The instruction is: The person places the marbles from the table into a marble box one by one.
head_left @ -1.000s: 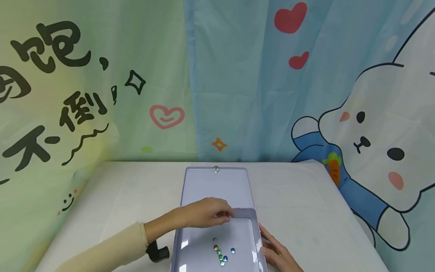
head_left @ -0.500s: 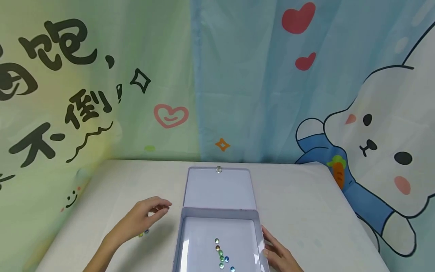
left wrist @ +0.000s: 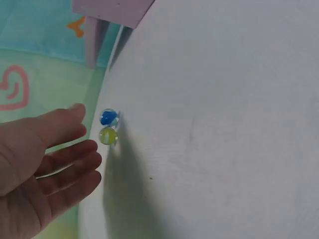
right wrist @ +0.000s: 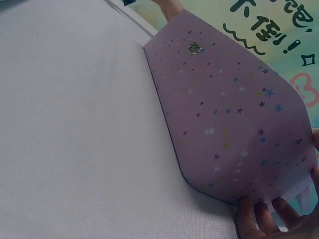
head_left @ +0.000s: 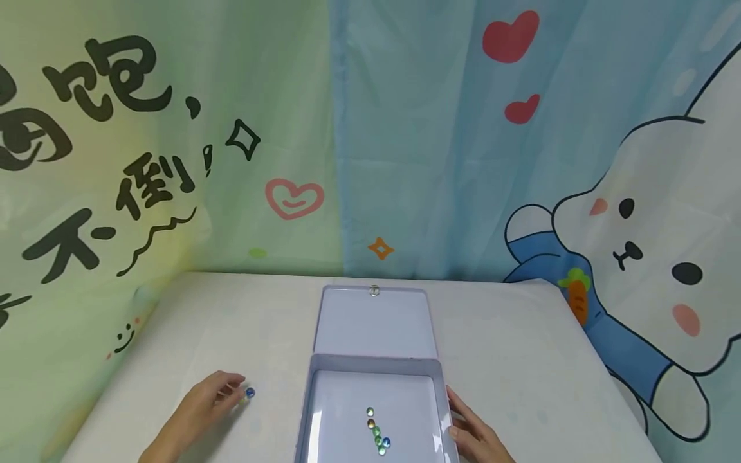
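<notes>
In the head view, my left hand (head_left: 204, 404) is low over the table, left of the box. Its fingers are loosely bent, the tips beside a blue marble (head_left: 250, 392). The left wrist view shows that hand with nothing in it, apart from the blue marble and a yellow marble (left wrist: 108, 136). My right hand (head_left: 477, 432) holds the right side of the pale lilac box (head_left: 377, 365), digits at its top and bottom edges. Several green, amber and blue marbles (head_left: 377, 432) lie inside. The right wrist view shows the box's star-printed outer wall (right wrist: 224, 119).
The box's lid (head_left: 375, 321) lies folded back toward the far side, with a round silver clasp (head_left: 374, 290) at its end. A white cloth (head_left: 509, 347) covers the table. Behind it hangs a printed curtain (head_left: 399, 128).
My left hand has moved from over the box out to the left, down near the marbles on the table. A light blue marble in the box has rolled toward me, out of sight. The right hand stays.
</notes>
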A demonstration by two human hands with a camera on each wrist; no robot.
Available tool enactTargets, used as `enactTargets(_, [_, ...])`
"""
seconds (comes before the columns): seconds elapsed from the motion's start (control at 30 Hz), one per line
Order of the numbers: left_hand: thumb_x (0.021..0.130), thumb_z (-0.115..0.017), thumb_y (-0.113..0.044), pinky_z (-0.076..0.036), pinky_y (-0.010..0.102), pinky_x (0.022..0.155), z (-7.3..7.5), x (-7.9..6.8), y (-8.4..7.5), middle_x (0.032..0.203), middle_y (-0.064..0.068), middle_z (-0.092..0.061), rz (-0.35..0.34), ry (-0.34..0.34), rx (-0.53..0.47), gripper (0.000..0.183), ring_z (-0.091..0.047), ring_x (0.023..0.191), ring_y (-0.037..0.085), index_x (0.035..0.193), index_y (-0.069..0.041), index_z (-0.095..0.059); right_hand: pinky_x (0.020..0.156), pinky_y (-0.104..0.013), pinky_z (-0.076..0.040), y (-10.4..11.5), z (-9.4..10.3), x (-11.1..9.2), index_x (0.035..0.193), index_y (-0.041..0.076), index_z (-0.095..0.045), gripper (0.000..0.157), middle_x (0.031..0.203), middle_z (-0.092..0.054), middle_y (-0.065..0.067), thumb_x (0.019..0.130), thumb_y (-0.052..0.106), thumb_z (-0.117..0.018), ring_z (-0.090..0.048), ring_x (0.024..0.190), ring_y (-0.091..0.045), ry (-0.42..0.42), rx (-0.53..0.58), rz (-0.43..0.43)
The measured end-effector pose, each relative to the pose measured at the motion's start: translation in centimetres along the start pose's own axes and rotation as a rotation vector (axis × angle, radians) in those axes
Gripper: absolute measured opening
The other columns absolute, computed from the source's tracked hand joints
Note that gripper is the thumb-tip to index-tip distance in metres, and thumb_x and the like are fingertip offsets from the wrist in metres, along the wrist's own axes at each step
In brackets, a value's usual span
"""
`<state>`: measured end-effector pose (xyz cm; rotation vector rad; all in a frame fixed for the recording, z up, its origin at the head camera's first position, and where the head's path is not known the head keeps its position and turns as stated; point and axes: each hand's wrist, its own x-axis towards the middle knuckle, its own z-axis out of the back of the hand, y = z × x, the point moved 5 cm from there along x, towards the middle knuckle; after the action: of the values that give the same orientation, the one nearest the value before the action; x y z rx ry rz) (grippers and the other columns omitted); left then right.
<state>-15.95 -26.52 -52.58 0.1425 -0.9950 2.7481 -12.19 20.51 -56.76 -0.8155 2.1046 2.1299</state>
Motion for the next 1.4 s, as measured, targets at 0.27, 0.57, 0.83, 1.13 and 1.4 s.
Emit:
enactTargets(0.27, [0.081, -0.077, -0.018, -0.055, 0.02, 0.073, -0.8, -0.4, 0.5, 0.091, -0.006, -0.065, 0.095, 0.028, 0.089, 0.025, -0.063, 0.081, 0.004, 0.102, -0.009, -0.069, 0.089, -0.065, -0.049, 0.2, 0.0, -0.2, 0.156, 0.026, -0.009, 0.07, 0.159, -0.009, -0.03, 0.099, 0.038, -0.049, -0.05, 0.127, -0.042, -0.002, -0.022, 0.013])
enactTargets(0.57, [0.081, -0.077, -0.017, -0.054, 0.022, 0.074, -1.3, -0.3, 0.5, 0.087, -0.007, -0.066, 0.191, 0.037, 0.153, 0.013, -0.063, 0.082, 0.008, 0.093, -0.016, -0.071, 0.089, -0.065, -0.049, 0.1, 0.0, -0.2, 0.156, 0.027, -0.01, 0.071, 0.16, -0.009, -0.028, 0.098, 0.038, -0.05, -0.051, 0.127, -0.042, -0.016, -0.018, -0.002])
enactTargets(0.83, [0.08, -0.077, -0.013, -0.052, 0.021, 0.071, -1.2, -0.6, 0.3, 0.084, -0.009, -0.064, 0.193, 0.024, 0.174, 0.011, -0.06, 0.079, 0.005, 0.087, -0.018, -0.071, 0.089, -0.066, -0.049, 0.0, 0.0, -0.2, 0.156, 0.028, -0.011, 0.07, 0.16, -0.01, -0.027, 0.098, 0.038, -0.05, -0.05, 0.128, -0.044, -0.019, -0.01, -0.005])
enactTargets(1.13, [0.081, -0.076, -0.014, -0.052, 0.022, 0.071, -1.2, -0.6, 0.3, 0.084, -0.007, -0.064, 0.214, 0.034, 0.161, 0.009, -0.06, 0.079, 0.007, 0.088, -0.016, -0.071, 0.089, -0.066, -0.048, 0.4, -0.1, -0.3, 0.156, 0.029, -0.014, 0.069, 0.161, -0.01, -0.024, 0.098, 0.037, -0.051, -0.047, 0.13, -0.047, -0.036, -0.047, 0.017])
enactTargets(1.4, [0.073, -0.081, -0.003, -0.052, 0.014, 0.062, -0.5, -0.7, -2.1, 0.079, -0.01, -0.065, -0.066, -0.238, 0.045, 0.016, -0.059, 0.071, -0.004, 0.084, -0.012, -0.072, 0.087, -0.066, -0.049, 0.2, -0.1, -0.3, 0.156, 0.029, -0.015, 0.07, 0.161, -0.011, -0.024, 0.097, 0.038, -0.053, -0.047, 0.129, -0.048, -0.052, -0.055, 0.011])
